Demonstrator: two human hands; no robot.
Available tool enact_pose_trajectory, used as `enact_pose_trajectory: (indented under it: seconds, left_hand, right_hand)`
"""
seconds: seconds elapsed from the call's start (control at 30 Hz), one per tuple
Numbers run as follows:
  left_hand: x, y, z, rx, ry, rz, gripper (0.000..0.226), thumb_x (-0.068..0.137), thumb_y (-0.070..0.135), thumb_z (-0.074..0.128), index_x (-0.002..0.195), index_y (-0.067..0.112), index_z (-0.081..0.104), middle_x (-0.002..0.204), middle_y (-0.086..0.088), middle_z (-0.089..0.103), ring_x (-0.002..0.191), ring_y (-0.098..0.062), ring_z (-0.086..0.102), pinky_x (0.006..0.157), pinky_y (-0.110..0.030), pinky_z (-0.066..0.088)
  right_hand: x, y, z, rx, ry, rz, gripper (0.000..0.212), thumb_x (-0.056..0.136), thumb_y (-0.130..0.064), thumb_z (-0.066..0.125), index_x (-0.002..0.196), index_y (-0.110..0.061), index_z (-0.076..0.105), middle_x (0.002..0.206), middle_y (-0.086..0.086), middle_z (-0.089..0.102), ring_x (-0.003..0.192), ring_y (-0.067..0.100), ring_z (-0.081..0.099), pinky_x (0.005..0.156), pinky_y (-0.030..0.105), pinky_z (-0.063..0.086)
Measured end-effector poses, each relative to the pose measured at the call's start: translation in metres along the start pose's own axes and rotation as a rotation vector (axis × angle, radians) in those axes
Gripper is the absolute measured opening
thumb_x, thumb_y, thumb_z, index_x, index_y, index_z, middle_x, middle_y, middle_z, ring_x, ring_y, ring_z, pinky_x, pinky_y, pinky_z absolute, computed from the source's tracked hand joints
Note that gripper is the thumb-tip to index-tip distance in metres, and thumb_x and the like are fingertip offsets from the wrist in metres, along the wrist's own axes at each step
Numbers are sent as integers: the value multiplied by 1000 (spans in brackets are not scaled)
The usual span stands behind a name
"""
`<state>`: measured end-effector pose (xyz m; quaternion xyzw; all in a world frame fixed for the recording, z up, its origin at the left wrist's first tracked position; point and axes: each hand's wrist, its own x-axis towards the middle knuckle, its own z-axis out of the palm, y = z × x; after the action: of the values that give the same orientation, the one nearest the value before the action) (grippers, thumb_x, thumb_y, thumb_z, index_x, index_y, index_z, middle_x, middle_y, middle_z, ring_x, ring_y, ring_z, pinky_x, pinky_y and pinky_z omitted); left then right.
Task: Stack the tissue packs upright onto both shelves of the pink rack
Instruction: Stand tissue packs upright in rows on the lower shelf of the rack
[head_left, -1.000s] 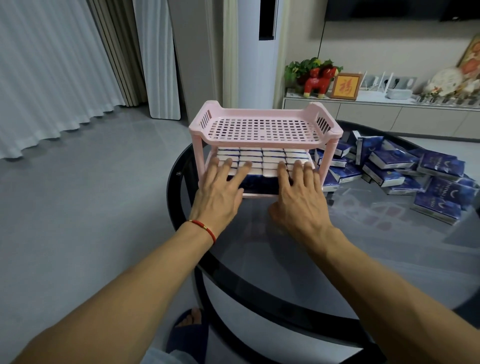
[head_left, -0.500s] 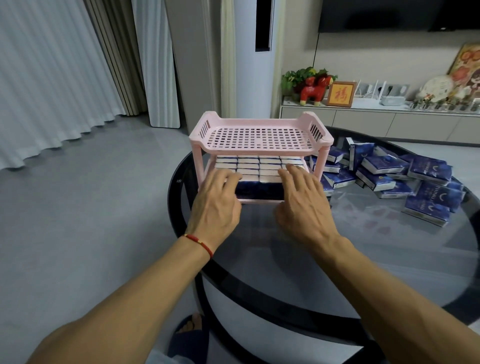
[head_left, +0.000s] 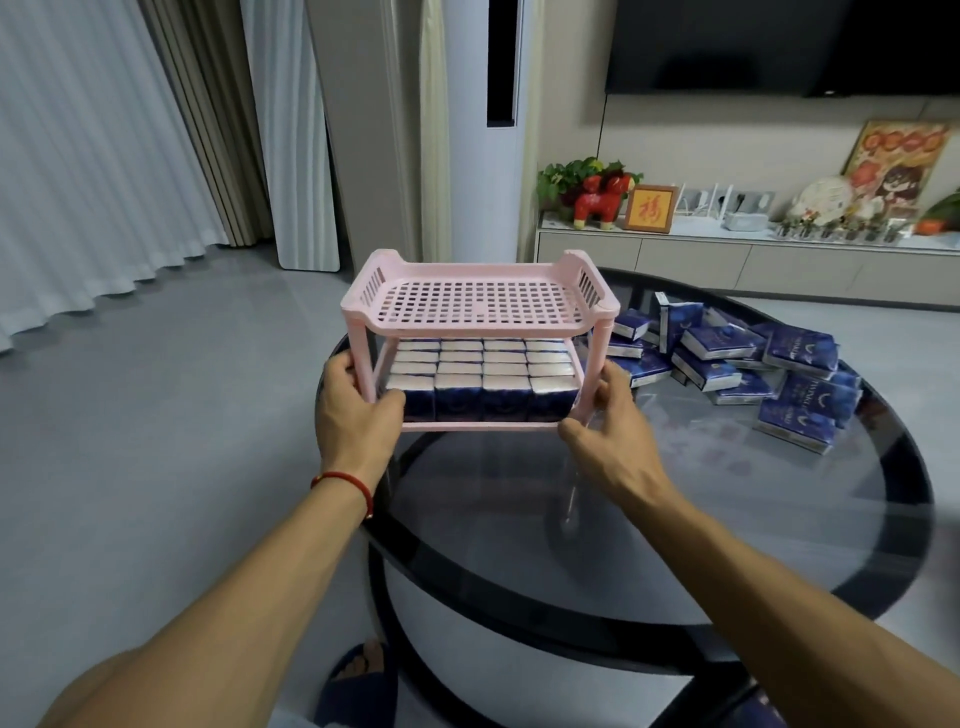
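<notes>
The rack (head_left: 480, 338) stands at the near left edge of the round glass worktop (head_left: 727, 519), and both hands clasp its front legs. The left hand (head_left: 353, 410) wraps its grip round the front left leg, thumb lying along the lower shelf's front rail; the right hand (head_left: 610, 421) curls round the front right leg, thumb tip at the rail's corner. Neither grip is released, and neither holds a pack.

The lower shelf (head_left: 480, 427) is packed tight with upright packs (head_left: 483, 379), four across and several rows deep. The top shelf (head_left: 480, 306) is bare. The loose packs (head_left: 753, 369) lie in a heap on the worktop to the right of the rack, some flat, some leaning.

The chief risk is the edge. The rack sits so close to the rim that a pull toward the person, or a slide on the smooth glass, could carry its front legs off the worktop and tip the whole load to the floor. If the hands lift or tilt it, the front row has only a low rail to hold it and could spill forward. The legs look thin, and squeezing them inward may flex or unseat them under the load. Whether the rack is lifted or resting cannot be told. Later, upright packs on the top shelf may topple until the rows brace each other
</notes>
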<state>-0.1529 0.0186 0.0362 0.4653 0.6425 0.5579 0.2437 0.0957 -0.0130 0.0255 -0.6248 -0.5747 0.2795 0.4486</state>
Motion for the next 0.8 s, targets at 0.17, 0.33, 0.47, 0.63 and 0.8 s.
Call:
enact_pose_trajectory:
  seconds: [0.17,0.33,0.47,0.63,0.8]
  left_hand:
    - [-17,9,3,103,153,44,72,81,1,63,145,15,34,140,-14,43,125,-34,49,93,-40,50]
    - [-76,34,37,196,102,672,49,67,-10,61,113,4,53,117,-15,48,116,-32,48,103,-42,44]
    - [-107,33,78,288,-301,883,43,66,-5,60,106,11,60,108,-4,56,103,-25,53,90,-40,48]
    - [-116,22,114,356,-527,791,43,75,0,59,115,15,60,116,0,58,111,-19,53,100,-36,50]
    - [-119,29,130,250,-560,568,37,84,-4,59,115,16,61,118,3,56,117,-16,55,103,-29,49]
  right_hand:
    - [5,19,-17,-85,-20,-49,71,89,-19,65,152,-30,33,142,-3,56,124,21,56,105,43,48]
    - [39,56,-52,-670,-2,-73,67,95,-10,52,157,-23,30,160,6,38,142,30,39,111,49,40]
    - [62,74,-48,-912,-145,-142,68,101,-20,39,162,-30,11,171,-2,9,157,26,9,120,55,21]
    - [74,77,-40,-883,-21,-305,37,97,-28,54,133,-20,53,139,2,54,128,26,53,102,44,37]
    - [64,69,-62,-552,29,-213,26,88,-33,77,99,-13,64,95,3,66,85,25,64,71,38,51]
